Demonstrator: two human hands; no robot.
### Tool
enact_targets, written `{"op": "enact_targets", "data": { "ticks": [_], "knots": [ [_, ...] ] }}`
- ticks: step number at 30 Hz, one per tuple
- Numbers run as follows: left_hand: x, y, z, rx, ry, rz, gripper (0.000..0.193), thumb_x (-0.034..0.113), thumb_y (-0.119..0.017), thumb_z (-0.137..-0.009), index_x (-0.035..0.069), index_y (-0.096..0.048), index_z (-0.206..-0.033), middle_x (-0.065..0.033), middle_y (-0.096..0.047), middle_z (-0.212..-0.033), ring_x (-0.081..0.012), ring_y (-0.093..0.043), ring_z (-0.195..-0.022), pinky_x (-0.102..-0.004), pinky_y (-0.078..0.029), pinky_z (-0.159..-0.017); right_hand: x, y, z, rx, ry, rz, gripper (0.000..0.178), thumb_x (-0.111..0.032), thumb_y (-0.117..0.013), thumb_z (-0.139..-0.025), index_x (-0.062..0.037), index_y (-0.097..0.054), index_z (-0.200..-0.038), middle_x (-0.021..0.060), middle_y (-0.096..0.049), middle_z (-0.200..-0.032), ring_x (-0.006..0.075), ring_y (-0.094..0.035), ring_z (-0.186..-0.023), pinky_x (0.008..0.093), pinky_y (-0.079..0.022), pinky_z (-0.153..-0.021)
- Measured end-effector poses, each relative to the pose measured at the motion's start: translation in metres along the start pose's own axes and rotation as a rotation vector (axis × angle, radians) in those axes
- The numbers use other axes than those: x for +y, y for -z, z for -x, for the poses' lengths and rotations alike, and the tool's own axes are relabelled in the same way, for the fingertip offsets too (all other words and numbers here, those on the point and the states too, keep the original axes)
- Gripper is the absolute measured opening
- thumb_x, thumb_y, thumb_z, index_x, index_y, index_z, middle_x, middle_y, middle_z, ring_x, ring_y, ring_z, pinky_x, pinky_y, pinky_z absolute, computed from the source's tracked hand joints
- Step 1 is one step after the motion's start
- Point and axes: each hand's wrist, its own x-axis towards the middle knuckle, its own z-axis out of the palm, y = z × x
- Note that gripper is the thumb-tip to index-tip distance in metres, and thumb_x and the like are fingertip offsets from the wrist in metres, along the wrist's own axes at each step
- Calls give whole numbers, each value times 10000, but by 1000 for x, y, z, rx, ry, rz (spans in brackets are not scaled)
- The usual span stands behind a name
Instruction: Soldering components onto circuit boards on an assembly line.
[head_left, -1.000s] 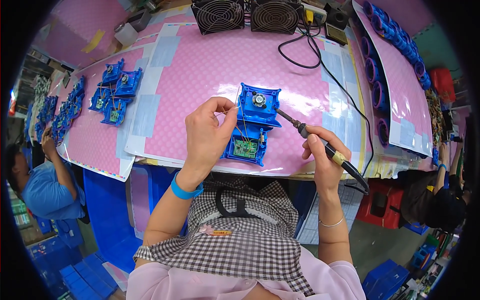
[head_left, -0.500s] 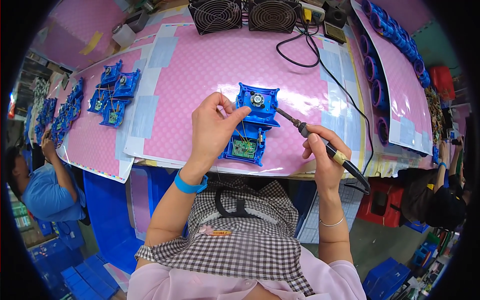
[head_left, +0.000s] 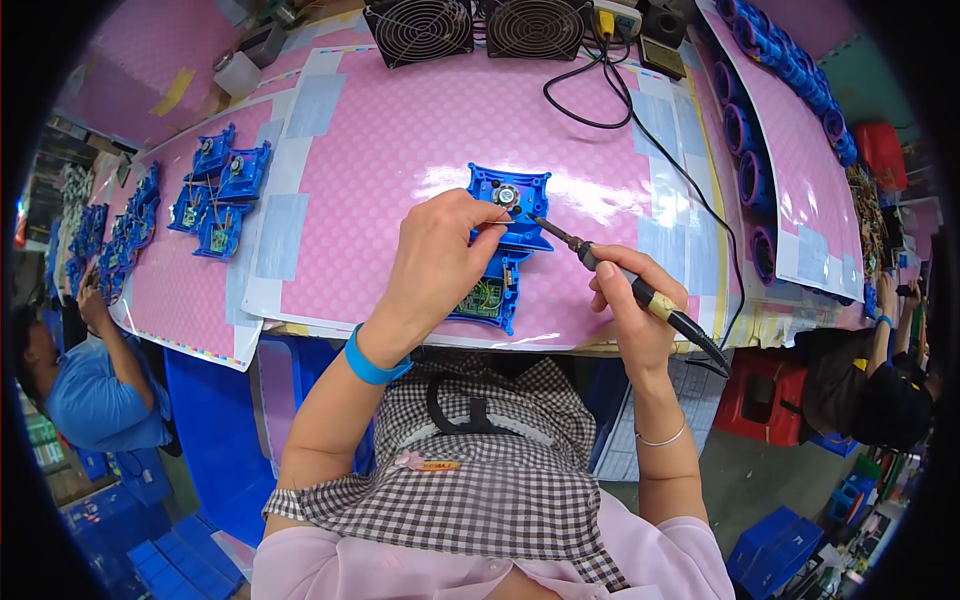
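Observation:
In front of me lies a blue plastic housing half (head_left: 524, 236) with a round speaker (head_left: 506, 196) set in it. Joined to it by thin wires, a second blue housing part holding a green circuit board (head_left: 478, 300) sits nearer me, partly hidden by my left hand (head_left: 445, 255). That hand is closed in a pinch over the speaker piece, a thin wire (head_left: 504, 221) showing at its fingertips; whether it is solder or a lead I cannot tell. My right hand (head_left: 640, 300) grips a soldering iron (head_left: 612, 262), its tip at the housing's right side, close to the left fingertips.
Two black fans (head_left: 418, 30) stand at the far edge, beside a black cable (head_left: 585, 124). More blue housings with boards (head_left: 222, 190) lie to the left. Blue ring-shaped parts (head_left: 750, 180) line the right side. A co-worker in a blue shirt (head_left: 105, 390) sits at far left.
My left hand has moved right and over the speaker piece, bringing the wire near the iron's tip. The soldering iron has shifted slightly left along with my right hand.

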Motion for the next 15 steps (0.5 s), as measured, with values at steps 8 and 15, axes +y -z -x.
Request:
{"op": "enact_targets", "data": {
  "ticks": [8,15],
  "knots": [
    [3,2,-1,-51,-17,-55,118,47,-690,-775,24,-727,-884,-112,-642,-771,-237,-632,-685,-333,-497,-590,-1,1,0,-7,-25,11,176,-34,-614,-880,51,-672,-1023,91,-657,-727,111,-598,-574,219,-470,-532],
    [2,1,-2,-61,-29,-80,115,46,-690,-774,16,-723,-880,-122,-638,-777,-252,-631,-685,-343,-503,-592,-6,4,0,20,-3,21,179,-32,-609,-884,66,-665,-1023,102,-657,-740,116,-596,-575,227,-480,-539]
  ]
}}
